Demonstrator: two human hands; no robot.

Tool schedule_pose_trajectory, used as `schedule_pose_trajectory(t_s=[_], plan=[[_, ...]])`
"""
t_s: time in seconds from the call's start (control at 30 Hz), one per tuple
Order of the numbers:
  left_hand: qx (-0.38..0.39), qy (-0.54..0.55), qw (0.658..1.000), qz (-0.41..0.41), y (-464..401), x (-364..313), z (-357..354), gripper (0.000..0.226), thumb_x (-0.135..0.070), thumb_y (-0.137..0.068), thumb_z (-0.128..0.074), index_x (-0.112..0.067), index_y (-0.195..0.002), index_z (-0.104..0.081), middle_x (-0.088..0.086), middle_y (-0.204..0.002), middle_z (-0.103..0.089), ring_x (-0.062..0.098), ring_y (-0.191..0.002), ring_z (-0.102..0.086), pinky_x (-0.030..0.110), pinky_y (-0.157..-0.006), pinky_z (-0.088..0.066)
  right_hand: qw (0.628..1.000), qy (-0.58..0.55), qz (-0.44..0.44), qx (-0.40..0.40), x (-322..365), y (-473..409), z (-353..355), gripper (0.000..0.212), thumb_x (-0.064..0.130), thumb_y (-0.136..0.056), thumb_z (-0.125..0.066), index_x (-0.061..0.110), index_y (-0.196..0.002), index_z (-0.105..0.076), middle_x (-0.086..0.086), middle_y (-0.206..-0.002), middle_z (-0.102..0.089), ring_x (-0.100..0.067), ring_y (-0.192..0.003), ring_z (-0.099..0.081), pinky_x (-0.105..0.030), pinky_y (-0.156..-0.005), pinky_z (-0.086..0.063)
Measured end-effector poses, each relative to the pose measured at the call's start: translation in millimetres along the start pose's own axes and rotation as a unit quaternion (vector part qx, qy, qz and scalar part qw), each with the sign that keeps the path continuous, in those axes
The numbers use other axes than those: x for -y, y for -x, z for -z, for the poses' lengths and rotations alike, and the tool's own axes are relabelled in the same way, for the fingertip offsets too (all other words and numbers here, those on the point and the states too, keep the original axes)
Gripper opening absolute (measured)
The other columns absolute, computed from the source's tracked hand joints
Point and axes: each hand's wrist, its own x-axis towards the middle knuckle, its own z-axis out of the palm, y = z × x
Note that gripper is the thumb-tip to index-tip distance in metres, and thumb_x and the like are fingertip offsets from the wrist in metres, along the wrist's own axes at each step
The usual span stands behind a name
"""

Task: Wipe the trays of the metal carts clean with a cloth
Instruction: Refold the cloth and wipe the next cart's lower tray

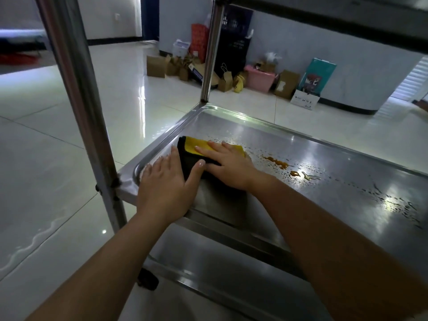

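At the frame's centre, a folded yellow-and-black cloth (194, 152) lay on the metal tray (324, 163). The right hand (228, 165) pressed flat on it with straight fingers; the left hand (168, 184) rested open just beside it, thumb touching the cloth's edge. Orange-brown spills (279, 163) sat right of the cloth.

Both hands lie flat on the tray (324, 163): right hand (229, 166) presses the cloth (192, 151); left hand (165, 181) rests beside it.
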Motion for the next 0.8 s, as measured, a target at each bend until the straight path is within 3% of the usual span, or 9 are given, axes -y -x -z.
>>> schedule_pose_trajectory(t_s=[0.23, 0.43, 0.63, 0.8], plan=[[0.034, -0.016, 0.999, -0.004, 1, 1, 3, 0.086, -0.075, -0.085, -0.007, -0.023, -0.153, -0.004, 0.007, -0.158, -0.023, 0.022, -0.146, -0.019, 0.041, -0.117, -0.013, 0.989, 0.014, -0.148, -0.029, 29, -15, -2, 0.056, 0.057, -0.096, -0.031, 0.049, -0.148, -0.012, 0.007, -0.162, -0.008, -0.026, -0.148, -0.006, -0.064, -0.111, -0.009], [0.042, -0.038, 0.998, -0.001, 11, 0, 3, 0.083, -0.072, -0.086, -0.004, -0.023, -0.153, -0.002, 0.006, -0.159, -0.021, 0.022, -0.146, -0.017, 0.041, -0.118, -0.011, 0.992, 0.028, -0.076, -0.098, 16, 70, -23, 0.056, 0.062, -0.094, -0.027, 0.053, -0.145, -0.009, 0.009, -0.161, -0.009, -0.019, -0.147, -0.007, -0.064, -0.110, -0.003], [0.073, -0.100, 0.992, -0.014, 15, -5, 7, 0.082, -0.071, -0.087, -0.003, -0.023, -0.153, -0.005, 0.005, -0.160, -0.017, 0.023, -0.147, -0.013, 0.044, -0.120, -0.010, 0.996, 0.076, -0.012, -0.037, 13, 26, -11, 0.053, 0.064, -0.094, -0.021, 0.059, -0.142, -0.002, 0.010, -0.162, -0.004, -0.027, -0.147, -0.004, -0.071, -0.108, -0.001], [0.093, -0.123, 0.988, -0.015, 11, -2, 4, 0.080, -0.072, -0.087, -0.005, -0.028, -0.153, 0.002, 0.005, -0.161, -0.011, 0.022, -0.148, -0.007, 0.043, -0.119, -0.006, 0.995, 0.023, -0.095, -0.015, 14, -30, -3, 0.056, 0.061, -0.095, -0.026, 0.054, -0.146, -0.005, 0.008, -0.162, -0.001, -0.028, -0.148, 0.003, -0.073, -0.106, 0.001]])
